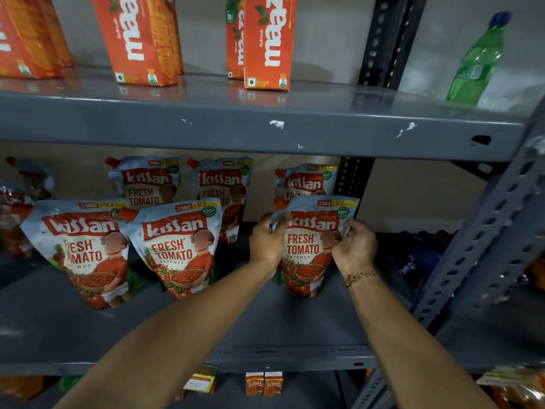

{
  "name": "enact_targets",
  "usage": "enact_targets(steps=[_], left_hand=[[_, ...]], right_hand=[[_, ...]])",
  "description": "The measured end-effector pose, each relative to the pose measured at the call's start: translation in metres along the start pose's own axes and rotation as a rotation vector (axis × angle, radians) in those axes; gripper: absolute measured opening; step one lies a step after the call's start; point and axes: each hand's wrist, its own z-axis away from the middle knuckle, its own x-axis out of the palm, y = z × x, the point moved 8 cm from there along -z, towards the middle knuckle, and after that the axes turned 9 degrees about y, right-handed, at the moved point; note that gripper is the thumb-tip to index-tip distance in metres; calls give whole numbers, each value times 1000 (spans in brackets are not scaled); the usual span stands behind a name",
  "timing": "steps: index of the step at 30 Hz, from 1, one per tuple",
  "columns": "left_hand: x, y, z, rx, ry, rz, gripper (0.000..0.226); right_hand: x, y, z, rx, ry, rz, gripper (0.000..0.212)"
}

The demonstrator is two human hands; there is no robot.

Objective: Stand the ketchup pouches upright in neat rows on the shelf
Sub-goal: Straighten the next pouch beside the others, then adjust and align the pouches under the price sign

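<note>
Fingers (pixel 272 222) of the left hand (pixel 267 242) and right hand (pixel 355 249) grasp both sides of an upright silver-and-red plastic ketchup pouch (pixel 309 246) on the grey metal shelf (pixel 265 329).

Red-and-silver ketchup pouches (pixel 312 243), grey shelf (pixel 265 326)

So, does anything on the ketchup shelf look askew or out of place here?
Yes. The front-left pouch leans left instead of standing straight, and the middle one tilts slightly too. The pouch gripped by the left hand and right hand stands upright. No spills visible.
</note>
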Motion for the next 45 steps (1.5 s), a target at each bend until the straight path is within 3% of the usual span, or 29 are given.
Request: enact_targets(steps=[6, 8, 10, 12, 14, 15, 16, 18, 22, 25, 27, 30, 32, 45], left_hand=[[-4, 1, -4, 33, -29, -44, 17], [-8, 5, 0, 61, -29, -62, 23], [-23, 7, 5, 96, 74, -44, 24], [-52, 2, 9, 105, 267, 80, 29], [-85, -4, 13, 95, 429, 246, 33], [-100, -7, 14, 85, 487, 305, 34], [-116, -10, 15, 79, 534, 350, 35], [-147, -9, 17, 88, 640, 308, 34], [-204, 2, 10, 219, 802, 121, 32], [-227, -1, -6, 163, 768, 84, 56], [-224, -11, -18, 75, 622, 141, 63], [-212, -17, -26, 19, 438, 198, 38], [-211, -14, -28, 1, 438, 194, 28], [-161, -13, -20, -141, 362, 128, 27]], right_hand=[[3, -10, 19, -129, 40, 82, 35], [-1, -18, 29, -334, 133, 274, 29], [-8, -21, 42, -603, 254, 518, 19], [-10, -11, 64, -875, 315, 748, 43], [12, 16, 97, -1209, 107, 935, 51], [25, 35, 108, -1284, -41, 1001, 49], [34, 57, 110, -1267, -195, 1038, 44], [51, 98, 108, -1000, -418, 1050, 32], [75, 158, 89, -451, -439, 1043, 29], [91, 191, 84, -171, -389, 825, 29], [93, 198, 79, -130, -310, 718, 28], [92, 199, 76, -110, -256, 632, 21], [89, 196, 77, -113, -243, 601, 17], [61, 150, 65, -271, -135, 604, 16]])
